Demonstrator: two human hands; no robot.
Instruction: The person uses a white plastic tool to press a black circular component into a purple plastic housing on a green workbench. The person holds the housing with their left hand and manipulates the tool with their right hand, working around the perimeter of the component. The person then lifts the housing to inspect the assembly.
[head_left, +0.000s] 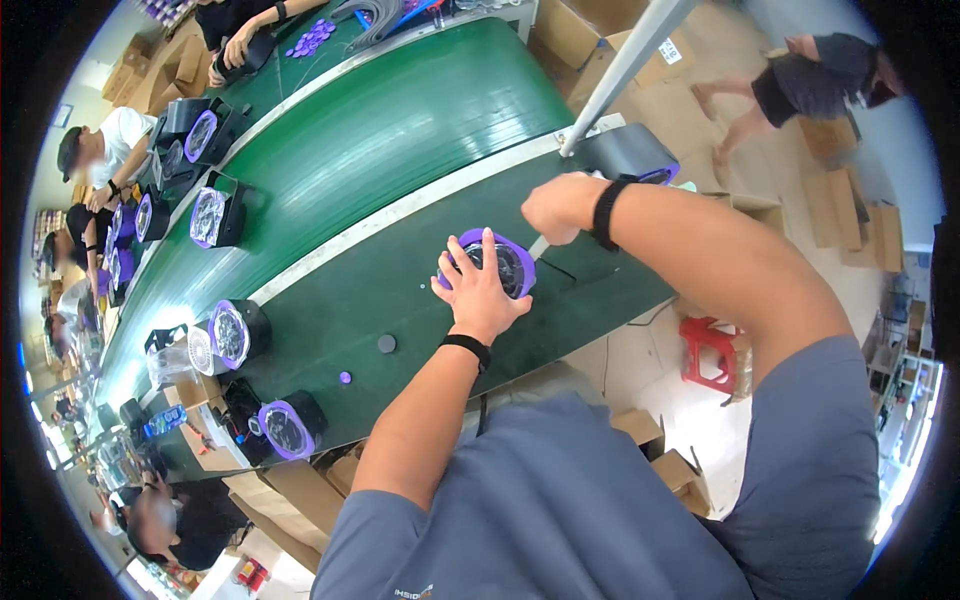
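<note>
On the green bench, my left hand [483,300] lies with fingers spread over a round device with a purple rim [518,262] and a dark, glossy face. Its fingers press on the face and rim, covering part of both. To the right of the device, my right hand [563,208] is closed in a fist. A pale, narrow piece [540,246] shows below that fist, close to the rim; what the fist holds is mostly hidden. A thin dark rod or cord [562,271] lies beside the device.
A dark round cap [387,344] and a small purple piece [345,378] lie left of my left forearm. More purple-rimmed devices [229,335] stand farther left. Beyond the metal rail runs a green conveyor belt [400,120]. A grey post [620,80] rises near my right hand. Co-workers [120,145] sit along the far side.
</note>
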